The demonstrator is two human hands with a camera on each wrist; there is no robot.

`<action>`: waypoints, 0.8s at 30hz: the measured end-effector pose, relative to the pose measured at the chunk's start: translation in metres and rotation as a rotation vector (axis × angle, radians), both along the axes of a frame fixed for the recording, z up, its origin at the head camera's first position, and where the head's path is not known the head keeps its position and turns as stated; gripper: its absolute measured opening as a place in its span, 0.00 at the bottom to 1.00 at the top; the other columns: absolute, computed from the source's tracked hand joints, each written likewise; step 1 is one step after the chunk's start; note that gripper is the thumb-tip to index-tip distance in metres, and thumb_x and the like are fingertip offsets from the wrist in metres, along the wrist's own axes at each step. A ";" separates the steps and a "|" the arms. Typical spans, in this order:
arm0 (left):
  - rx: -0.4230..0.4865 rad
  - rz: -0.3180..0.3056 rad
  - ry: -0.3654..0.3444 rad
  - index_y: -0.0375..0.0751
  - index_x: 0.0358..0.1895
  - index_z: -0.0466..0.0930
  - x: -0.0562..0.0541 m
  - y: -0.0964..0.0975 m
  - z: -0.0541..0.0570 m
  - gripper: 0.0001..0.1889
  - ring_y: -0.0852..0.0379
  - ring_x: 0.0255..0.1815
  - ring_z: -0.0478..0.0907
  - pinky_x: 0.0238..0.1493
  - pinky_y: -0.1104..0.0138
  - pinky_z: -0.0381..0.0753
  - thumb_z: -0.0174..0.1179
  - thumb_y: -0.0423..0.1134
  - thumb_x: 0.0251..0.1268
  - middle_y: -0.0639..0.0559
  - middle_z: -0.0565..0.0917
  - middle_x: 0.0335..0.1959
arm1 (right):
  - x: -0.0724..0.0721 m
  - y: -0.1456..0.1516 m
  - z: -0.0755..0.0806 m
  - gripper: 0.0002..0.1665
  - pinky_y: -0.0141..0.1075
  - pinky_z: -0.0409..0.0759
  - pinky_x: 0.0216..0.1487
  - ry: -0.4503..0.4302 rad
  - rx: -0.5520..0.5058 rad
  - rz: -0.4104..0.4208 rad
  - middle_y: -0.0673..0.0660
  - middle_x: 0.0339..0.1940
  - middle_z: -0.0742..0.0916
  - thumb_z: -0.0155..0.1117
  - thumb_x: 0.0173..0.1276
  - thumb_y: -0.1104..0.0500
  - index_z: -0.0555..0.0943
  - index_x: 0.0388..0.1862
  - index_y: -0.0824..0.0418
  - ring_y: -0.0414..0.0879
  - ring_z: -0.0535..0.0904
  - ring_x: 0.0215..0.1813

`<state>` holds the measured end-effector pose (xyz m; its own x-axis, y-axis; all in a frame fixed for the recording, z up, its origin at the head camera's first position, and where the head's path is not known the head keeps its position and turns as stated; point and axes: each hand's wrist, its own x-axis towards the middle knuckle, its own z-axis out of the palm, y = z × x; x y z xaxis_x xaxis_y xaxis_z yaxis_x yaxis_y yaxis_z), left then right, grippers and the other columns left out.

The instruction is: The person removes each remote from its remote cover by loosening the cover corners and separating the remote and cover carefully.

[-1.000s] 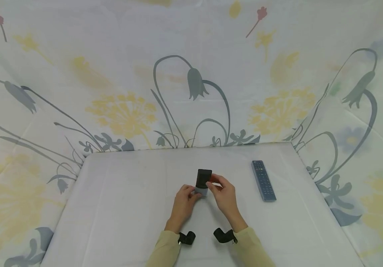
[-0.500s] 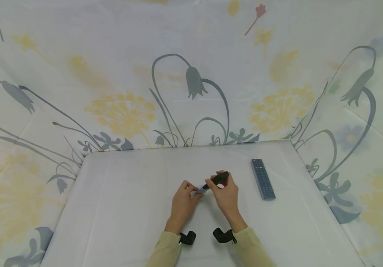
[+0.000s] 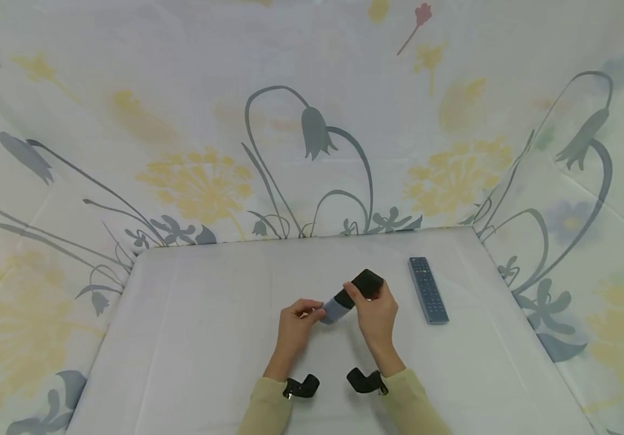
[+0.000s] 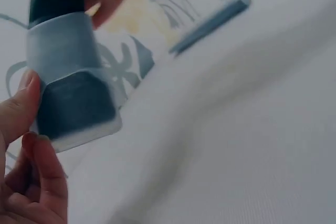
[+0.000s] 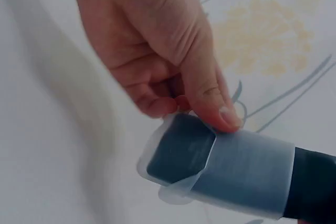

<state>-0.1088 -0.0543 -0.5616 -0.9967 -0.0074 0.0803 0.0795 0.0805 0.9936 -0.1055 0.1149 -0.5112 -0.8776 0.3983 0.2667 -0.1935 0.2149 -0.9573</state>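
Note:
A flat black block-shaped object [image 3: 366, 283] sits partly inside a translucent bluish sleeve [image 3: 335, 310]; its exact kind is unclear. My left hand [image 3: 295, 329] pinches the sleeve's lower left end between thumb and fingers. At the upper right, my right hand [image 3: 378, 314] holds the bare black end, thumb across its broad face. The left wrist view has the sleeve [image 4: 63, 45] up close, with a dark panel visible near its end. In the right wrist view the left hand [image 5: 152, 40] grips the sleeve's corner, while the right hand is almost wholly out of frame.
A blue-grey remote control [image 3: 428, 290] lies on the white tabletop [image 3: 203, 338], right of the hands. Flower-printed cloth [image 3: 312, 48] rises behind the table and along both sides. Black wrist cameras [image 3: 364, 380] are strapped on both wrists.
The sleeved object has turned from near upright, through edge-on, to a slant with its broad face showing. My right hand has shifted slightly right with the black end.

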 end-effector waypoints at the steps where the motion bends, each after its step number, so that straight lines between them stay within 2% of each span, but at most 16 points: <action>1: 0.042 -0.005 -0.067 0.32 0.40 0.88 0.001 -0.001 0.004 0.09 0.61 0.33 0.77 0.35 0.71 0.76 0.72 0.30 0.56 0.48 0.86 0.35 | 0.000 0.001 0.000 0.22 0.28 0.78 0.33 -0.023 -0.057 0.038 0.56 0.34 0.86 0.78 0.59 0.55 0.81 0.46 0.65 0.41 0.82 0.34; 3: 0.093 -0.017 -0.150 0.30 0.40 0.87 0.004 -0.003 0.015 0.08 0.62 0.31 0.78 0.35 0.71 0.76 0.71 0.30 0.59 0.51 0.86 0.33 | -0.001 0.003 0.000 0.23 0.29 0.81 0.38 -0.063 -0.189 0.135 0.60 0.39 0.86 0.75 0.62 0.61 0.79 0.53 0.67 0.42 0.84 0.38; 5: 0.110 -0.030 -0.162 0.28 0.40 0.87 0.006 -0.005 0.025 0.08 0.62 0.31 0.78 0.35 0.70 0.77 0.69 0.29 0.60 0.52 0.86 0.32 | -0.001 0.006 0.001 0.25 0.33 0.83 0.41 -0.105 -0.309 0.226 0.63 0.44 0.85 0.72 0.64 0.66 0.77 0.59 0.69 0.43 0.85 0.43; 8: 0.087 -0.065 -0.071 0.27 0.41 0.86 0.008 -0.008 0.035 0.08 0.61 0.33 0.77 0.36 0.71 0.75 0.69 0.29 0.60 0.49 0.84 0.32 | -0.001 0.010 0.003 0.26 0.36 0.84 0.43 -0.131 -0.384 0.297 0.63 0.48 0.85 0.69 0.66 0.69 0.75 0.62 0.69 0.45 0.86 0.45; 12: 0.057 -0.147 0.070 0.24 0.46 0.84 0.008 -0.011 0.034 0.13 0.50 0.45 0.78 0.41 0.71 0.79 0.69 0.26 0.59 0.36 0.82 0.43 | 0.000 0.013 0.005 0.26 0.38 0.84 0.46 -0.099 -0.444 0.303 0.60 0.47 0.86 0.67 0.66 0.70 0.73 0.62 0.68 0.46 0.86 0.47; 15: 0.068 -0.209 0.092 0.24 0.47 0.83 0.009 -0.014 0.031 0.14 0.48 0.51 0.78 0.45 0.68 0.81 0.69 0.25 0.58 0.34 0.81 0.49 | 0.001 0.014 0.005 0.25 0.39 0.83 0.47 -0.074 -0.520 0.303 0.57 0.47 0.86 0.64 0.68 0.72 0.71 0.62 0.68 0.47 0.86 0.48; 17: 0.073 -0.231 0.090 0.25 0.46 0.84 0.010 -0.015 0.030 0.14 0.53 0.49 0.81 0.46 0.67 0.82 0.69 0.25 0.57 0.35 0.83 0.48 | 0.002 0.014 0.005 0.24 0.40 0.83 0.49 -0.061 -0.574 0.315 0.57 0.46 0.87 0.62 0.68 0.73 0.70 0.62 0.67 0.48 0.86 0.49; 19: 0.078 -0.224 0.094 0.27 0.44 0.86 0.010 -0.016 0.029 0.13 0.58 0.45 0.82 0.44 0.66 0.83 0.71 0.25 0.54 0.36 0.85 0.44 | 0.002 0.014 0.005 0.24 0.41 0.82 0.50 -0.047 -0.612 0.331 0.57 0.46 0.87 0.62 0.69 0.74 0.69 0.62 0.67 0.49 0.86 0.50; 21: 0.086 -0.189 0.113 0.26 0.40 0.87 0.010 -0.015 0.029 0.11 0.60 0.40 0.83 0.42 0.67 0.83 0.72 0.25 0.52 0.36 0.86 0.39 | 0.002 0.013 0.006 0.24 0.43 0.81 0.52 -0.027 -0.636 0.345 0.58 0.46 0.88 0.62 0.68 0.75 0.70 0.61 0.68 0.50 0.86 0.49; 24: 0.114 -0.133 0.146 0.25 0.35 0.86 0.009 -0.014 0.027 0.08 0.59 0.38 0.85 0.40 0.68 0.83 0.72 0.24 0.51 0.37 0.87 0.37 | 0.003 0.013 0.008 0.24 0.44 0.81 0.52 -0.003 -0.634 0.346 0.58 0.45 0.89 0.65 0.66 0.75 0.71 0.59 0.71 0.51 0.87 0.48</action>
<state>-0.1002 -0.0681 -0.5342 -0.9674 0.1055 0.2303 0.2258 -0.0528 0.9727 -0.1027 0.1284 -0.5033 -0.9818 0.1751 0.0737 -0.1471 -0.4553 -0.8781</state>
